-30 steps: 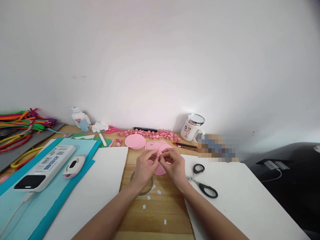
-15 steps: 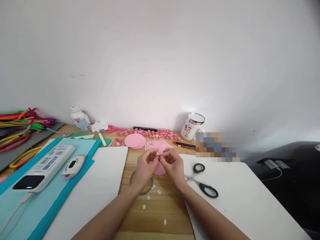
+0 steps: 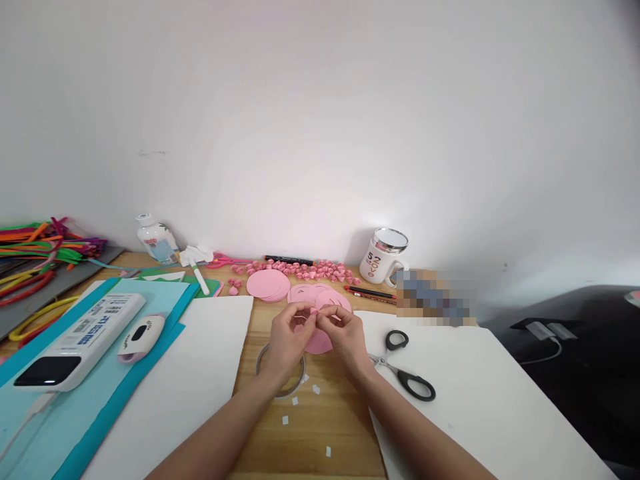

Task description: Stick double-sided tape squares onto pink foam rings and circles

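Note:
My left hand [image 3: 291, 333] and my right hand [image 3: 343, 331] meet at the fingertips over the table. Between them they pinch a small pink paper roll [image 3: 313, 311], mostly covered by the fingers. Beneath and behind the hands lie pink paper spirals [image 3: 334, 299] and a pink piece [image 3: 319, 341]. A stack of pink paper discs [image 3: 267, 285] sits to the left, with many rolled pink paper rosettes [image 3: 327, 270] behind. Under my left wrist is a grey tape ring [image 3: 259, 365]. Black-handled scissors [image 3: 397, 341] lie beside my right wrist.
Small white squares [image 3: 285, 420] dot the wooden table [image 3: 305, 440]. White sheets [image 3: 215, 347] lie either side. A mug [image 3: 383, 257], pencils [image 3: 370, 292], a marker [image 3: 289, 260] and a bottle [image 3: 156, 240] stand or lie behind. A power bank [image 3: 85, 343] rests on blue paper at left.
The view has shifted slightly. My fingers have changed position a little around the small pink roll, which now shows more between the fingertips.

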Motion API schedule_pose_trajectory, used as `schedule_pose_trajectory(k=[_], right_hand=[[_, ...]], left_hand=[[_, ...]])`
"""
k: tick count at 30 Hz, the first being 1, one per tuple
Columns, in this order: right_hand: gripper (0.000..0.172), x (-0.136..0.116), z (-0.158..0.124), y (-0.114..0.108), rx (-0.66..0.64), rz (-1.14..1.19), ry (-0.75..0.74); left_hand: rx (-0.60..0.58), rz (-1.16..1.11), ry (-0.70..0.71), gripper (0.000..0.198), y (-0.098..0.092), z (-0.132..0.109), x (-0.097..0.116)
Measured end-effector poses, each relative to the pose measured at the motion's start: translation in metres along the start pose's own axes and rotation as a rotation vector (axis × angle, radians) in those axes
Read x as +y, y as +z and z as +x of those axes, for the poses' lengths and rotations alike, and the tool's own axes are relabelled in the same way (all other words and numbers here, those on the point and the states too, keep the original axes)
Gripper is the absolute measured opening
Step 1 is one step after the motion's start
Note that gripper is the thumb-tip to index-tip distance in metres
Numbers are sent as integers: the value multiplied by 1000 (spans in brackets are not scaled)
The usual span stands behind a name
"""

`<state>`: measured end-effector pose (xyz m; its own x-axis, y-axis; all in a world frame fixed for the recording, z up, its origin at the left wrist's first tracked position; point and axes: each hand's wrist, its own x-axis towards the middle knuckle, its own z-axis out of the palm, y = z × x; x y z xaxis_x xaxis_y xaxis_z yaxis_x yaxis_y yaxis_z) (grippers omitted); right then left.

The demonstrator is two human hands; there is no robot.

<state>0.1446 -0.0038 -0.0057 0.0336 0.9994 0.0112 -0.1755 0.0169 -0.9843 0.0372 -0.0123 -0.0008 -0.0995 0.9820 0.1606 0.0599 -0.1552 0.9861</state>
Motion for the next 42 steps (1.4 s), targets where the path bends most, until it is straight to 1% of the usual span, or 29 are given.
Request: schedule_pose_trajectory(k=[3, 5, 7, 11, 14, 22, 27, 34, 37, 39, 42], right_hand=[[12, -2, -1, 1, -1, -84, -143], [10, -3, -1, 1, 4, -117, -203], [10, -2, -1, 1, 6, -133, -226], [9, 0, 0, 0, -11, -106, -216], [8, 0, -1, -1, 6, -122, -237], [9, -3, -3, 0, 17, -154, -222], [10, -2, -4, 0, 44, -179, -252], [9, 2, -3, 0, 57, -218, -269], [6, 5, -4, 0, 38, -215, -296], [5, 6, -4, 0, 21, -209, -309], [6, 6, -3, 0, 46, -231, -295]], left_hand=[[22, 70, 66, 13, -2, 1, 0], [23, 96, 92, 13, -3, 1, 1], [14, 122, 110, 12, -5, 2, 4], [-17, 154, 143, 12, -7, 2, 10], [-22, 144, 151, 12, -7, 2, 11], [8, 35, 83, 14, -3, 2, 9], [12, -10, 61, 15, -2, 1, 7], [11, -6, 1, 17, -1, 1, 6], [19, 22, -26, 19, -1, 1, 5], [10, 20, -51, 18, -1, 1, 5], [-18, -17, -72, 20, -1, 2, 3]])
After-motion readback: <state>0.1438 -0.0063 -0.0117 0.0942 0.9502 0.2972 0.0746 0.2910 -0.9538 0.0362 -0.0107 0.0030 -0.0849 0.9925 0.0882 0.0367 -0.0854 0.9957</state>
